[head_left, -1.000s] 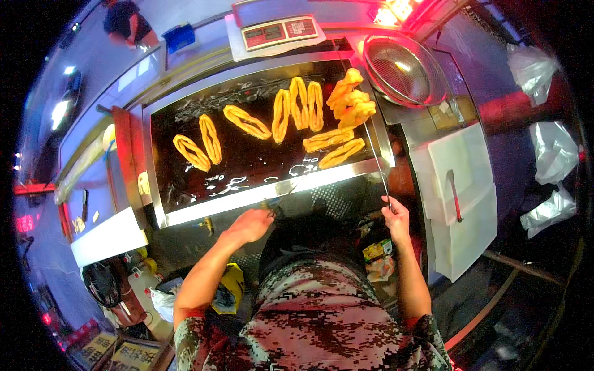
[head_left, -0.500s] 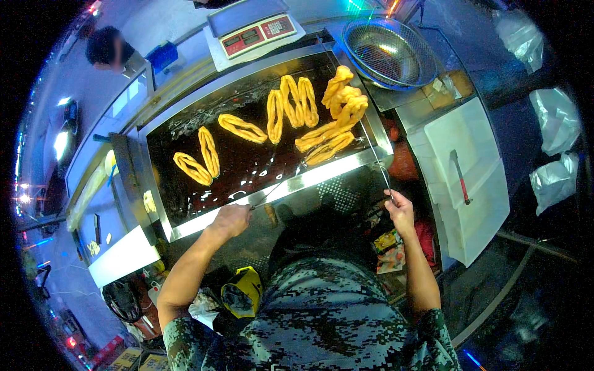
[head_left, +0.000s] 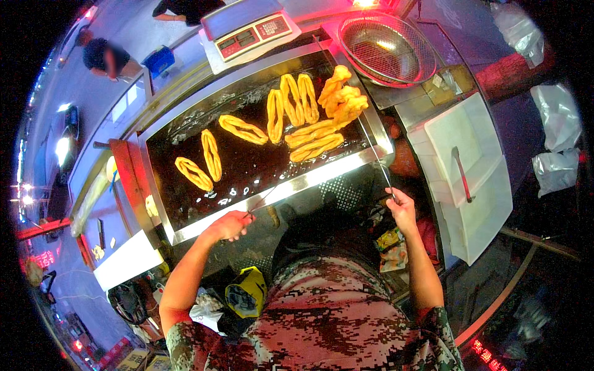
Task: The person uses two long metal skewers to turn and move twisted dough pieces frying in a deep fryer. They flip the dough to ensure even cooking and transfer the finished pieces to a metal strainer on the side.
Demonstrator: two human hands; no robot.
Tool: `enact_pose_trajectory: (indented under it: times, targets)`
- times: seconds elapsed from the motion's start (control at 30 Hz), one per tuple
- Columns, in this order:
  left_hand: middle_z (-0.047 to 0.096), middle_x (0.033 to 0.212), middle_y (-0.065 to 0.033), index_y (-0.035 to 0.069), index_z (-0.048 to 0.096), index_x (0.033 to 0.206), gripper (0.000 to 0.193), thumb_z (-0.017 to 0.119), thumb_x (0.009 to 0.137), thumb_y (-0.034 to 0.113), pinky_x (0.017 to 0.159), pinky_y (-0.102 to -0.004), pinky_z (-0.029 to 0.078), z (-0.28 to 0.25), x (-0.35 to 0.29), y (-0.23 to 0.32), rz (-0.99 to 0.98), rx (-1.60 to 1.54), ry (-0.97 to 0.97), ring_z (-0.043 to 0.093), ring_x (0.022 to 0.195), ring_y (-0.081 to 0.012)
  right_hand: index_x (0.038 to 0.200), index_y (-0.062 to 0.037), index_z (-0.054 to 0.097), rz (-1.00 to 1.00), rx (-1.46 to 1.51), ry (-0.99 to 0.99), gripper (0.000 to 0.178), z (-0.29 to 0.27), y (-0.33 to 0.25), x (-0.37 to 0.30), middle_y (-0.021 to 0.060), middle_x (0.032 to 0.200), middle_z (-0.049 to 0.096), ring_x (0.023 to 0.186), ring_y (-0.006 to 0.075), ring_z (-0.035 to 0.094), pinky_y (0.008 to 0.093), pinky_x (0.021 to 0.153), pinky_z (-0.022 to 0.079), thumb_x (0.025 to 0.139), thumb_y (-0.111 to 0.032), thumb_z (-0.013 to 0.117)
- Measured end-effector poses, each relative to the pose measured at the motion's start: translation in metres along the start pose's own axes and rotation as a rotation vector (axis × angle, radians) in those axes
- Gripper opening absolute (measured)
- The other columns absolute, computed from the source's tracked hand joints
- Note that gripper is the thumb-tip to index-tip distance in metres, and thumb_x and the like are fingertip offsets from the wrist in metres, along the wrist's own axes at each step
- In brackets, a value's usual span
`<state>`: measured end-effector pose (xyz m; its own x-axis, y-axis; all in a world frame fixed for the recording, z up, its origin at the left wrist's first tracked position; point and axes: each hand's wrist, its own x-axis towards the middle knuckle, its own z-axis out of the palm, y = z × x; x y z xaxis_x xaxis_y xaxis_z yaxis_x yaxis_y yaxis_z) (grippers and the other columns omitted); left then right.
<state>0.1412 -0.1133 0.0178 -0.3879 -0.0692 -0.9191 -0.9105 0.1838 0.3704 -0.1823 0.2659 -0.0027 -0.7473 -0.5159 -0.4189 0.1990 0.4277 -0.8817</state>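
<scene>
Several golden fried dough sticks (head_left: pixel 242 129) float in dark oil inside a wide rectangular metal fryer (head_left: pixel 297 189). Some lie apart at the left and middle; at the right, a few curled ones (head_left: pixel 344 102) are heaped by the fryer's corner. Below that heap, two straighter dough sticks (head_left: pixel 315 147) lie side by side. My right hand (head_left: pixel 401 209) grips a long thin metal rod (head_left: pixel 378 162), whose far end reaches the edge of the heap. At the fryer's near rim, my left hand (head_left: pixel 229 226) is closed on another thin metal rod (head_left: pixel 266 199), its tip hard to make out over the oil.
Behind the fryer stands a scale (head_left: pixel 253 37), with a round wire basket (head_left: pixel 388 49) to its right. White plastic trays (head_left: pixel 461 167) with red-handled tongs (head_left: pixel 461 173) are at the right. A board (head_left: pixel 128 260) lies at the left. Other people (head_left: pixel 108 59) are beyond the stall.
The two dough sticks below the heap have shifted left, and the heap's curled pieces have moved slightly. Both hands stay nearly in place. The light has turned from blue to red.
</scene>
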Motion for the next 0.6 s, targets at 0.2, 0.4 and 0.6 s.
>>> enact_pose_trajectory:
  times: [0.2, 0.4, 0.6]
  targets:
    - [0.057, 0.076, -0.0034, 0.006, 0.053, 0.125, 0.037, 0.043, 0.098, 0.03, 0.046, -0.0276, 0.046, 0.01, -0.003, 0.005, 0.021, -0.154, -0.06, 0.05, 0.054, -0.0125, 0.116, -0.0034, 0.064, 0.008, 0.027, -0.008, 0.035, -0.001, 0.004, 0.002, -0.0071, 0.078, 0.052, 0.067, 0.0042, 0.042, 0.0195, 0.06, 0.037, 0.081, -0.002, 0.064]
    - [0.057, 0.075, -0.0028, 0.007, 0.053, 0.125, 0.038, 0.043, 0.098, 0.031, 0.047, -0.0276, 0.046, 0.024, 0.002, 0.008, 0.035, -0.05, 0.035, 0.052, 0.054, -0.0127, 0.116, -0.0033, 0.063, 0.016, 0.015, 0.004, 0.035, 0.0, 0.003, 0.006, -0.0073, 0.079, 0.052, 0.067, 0.0046, 0.043, 0.0196, 0.06, 0.036, 0.081, -0.002, 0.064]
    - [0.058, 0.075, -0.0019, 0.007, 0.05, 0.128, 0.042, 0.044, 0.099, 0.036, 0.044, -0.0256, 0.042, 0.03, 0.006, 0.015, 0.117, -0.558, -0.212, 0.052, 0.053, -0.0107, 0.115, -0.0029, 0.063, 0.034, 0.021, -0.01, 0.035, -0.003, 0.008, 0.007, -0.0067, 0.08, 0.053, 0.068, 0.0049, 0.043, 0.0197, 0.061, 0.037, 0.08, -0.002, 0.063]
